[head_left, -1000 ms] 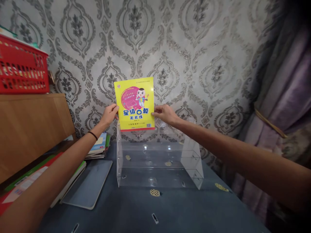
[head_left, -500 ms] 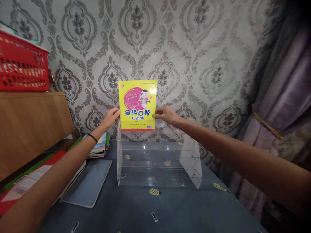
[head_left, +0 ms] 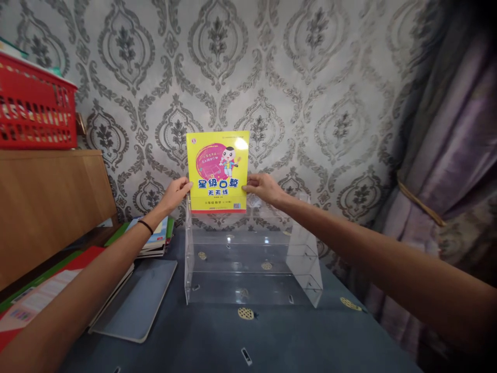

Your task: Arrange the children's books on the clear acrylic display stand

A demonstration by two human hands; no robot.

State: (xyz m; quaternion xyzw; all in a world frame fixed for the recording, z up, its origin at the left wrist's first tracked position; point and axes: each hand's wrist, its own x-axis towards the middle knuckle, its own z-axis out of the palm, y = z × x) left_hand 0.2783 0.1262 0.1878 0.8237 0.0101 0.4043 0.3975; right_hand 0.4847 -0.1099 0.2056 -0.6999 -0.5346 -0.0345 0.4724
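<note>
A yellow workbook (head_left: pixel 218 171) with a pink circle and a cartoon child on its cover stands upright at the top left of a clear acrylic rack (head_left: pixel 305 259). My left hand (head_left: pixel 177 192) pinches the workbook's left edge, thumb in front. On its right edge, my right hand (head_left: pixel 264 187) grips in the same way, with the fingers partly behind the cover. The rack has several stepped tiers, and the workbook's lower edge is at the level of the upper one. Whether it rests on that tier I cannot tell.
Left of the rack lie a stack of books (head_left: pixel 155 238), a grey-blue notebook (head_left: pixel 135 300) and a red book (head_left: pixel 89 254). A red basket (head_left: pixel 37 109) stands on a wooden cabinet (head_left: pixel 54 191). Patterned wallpaper is behind, and a tied purple curtain (head_left: pixel 423 191) hangs at the right.
The whole view has shifted slightly, with the rack and table a little lower in it. Both hands keep their hold on the workbook, which stays in nearly the same place above the rack.
</note>
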